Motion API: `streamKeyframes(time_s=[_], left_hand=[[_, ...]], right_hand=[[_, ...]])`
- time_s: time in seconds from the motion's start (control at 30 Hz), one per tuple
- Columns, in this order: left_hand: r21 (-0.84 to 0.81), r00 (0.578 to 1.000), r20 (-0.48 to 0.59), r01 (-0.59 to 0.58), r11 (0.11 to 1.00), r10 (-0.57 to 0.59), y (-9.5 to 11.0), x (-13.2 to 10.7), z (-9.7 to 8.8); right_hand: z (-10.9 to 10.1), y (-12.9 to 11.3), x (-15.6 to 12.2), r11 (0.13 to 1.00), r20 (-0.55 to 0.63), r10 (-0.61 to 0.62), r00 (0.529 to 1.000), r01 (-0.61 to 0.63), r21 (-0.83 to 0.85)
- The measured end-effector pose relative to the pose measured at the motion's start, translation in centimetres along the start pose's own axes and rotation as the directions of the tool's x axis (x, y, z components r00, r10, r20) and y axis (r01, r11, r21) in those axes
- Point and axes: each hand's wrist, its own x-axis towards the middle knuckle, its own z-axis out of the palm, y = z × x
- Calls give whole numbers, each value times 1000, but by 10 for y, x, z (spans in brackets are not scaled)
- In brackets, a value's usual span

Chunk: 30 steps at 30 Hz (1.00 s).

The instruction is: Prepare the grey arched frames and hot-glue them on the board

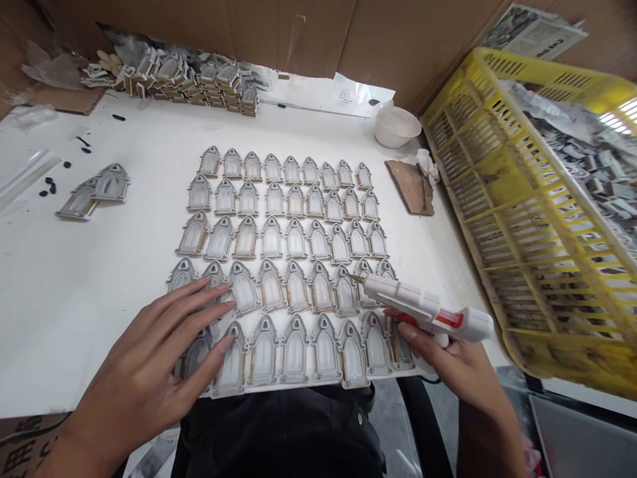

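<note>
Several small grey arch-shaped window pieces (296,242) lie in rows on a white table (74,279). My left hand (164,352) lies flat with fingers spread on the pieces at the near left of the rows. My right hand (448,362) grips a white glue gun (423,309) with a red trigger. Its nozzle points left, just above a piece in the fourth row at the right.
A yellow plastic crate (497,219) of more grey pieces stands at the right. A white bowl (397,126) and a brown cardboard scrap (411,187) sit at the back right. Stacked pieces (199,79) line the back; two loose pieces (94,191) lie at the left. Cardboard walls stand behind.
</note>
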Motion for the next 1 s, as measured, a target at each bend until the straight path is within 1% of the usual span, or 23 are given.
streamKeyframes(time_s=[0.27, 0.5, 0.67, 0.83, 1.0], left_hand=[[9, 1000, 0, 14, 1000, -14, -1, -1, 0], [13, 1000, -1, 0, 1000, 0, -2, -1, 0], [26, 1000, 1, -15, 1000, 15, -2, -1, 0], [25, 1000, -4, -17, 1000, 18, -1, -1, 0], [22, 1000, 3, -22, 1000, 22, -1, -2, 0]], right_hand=[[1, -1, 0, 1000, -7, 8, 1000, -8, 0], [1, -2, 0, 1000, -14, -10, 1000, 10, 8], [1, -1, 0, 1000, -11, -1, 1000, 1, -7], [2, -1, 2, 1000, -19, -24, 1000, 25, 14], [2, -2, 0, 1000, -17, -13, 1000, 13, 22]])
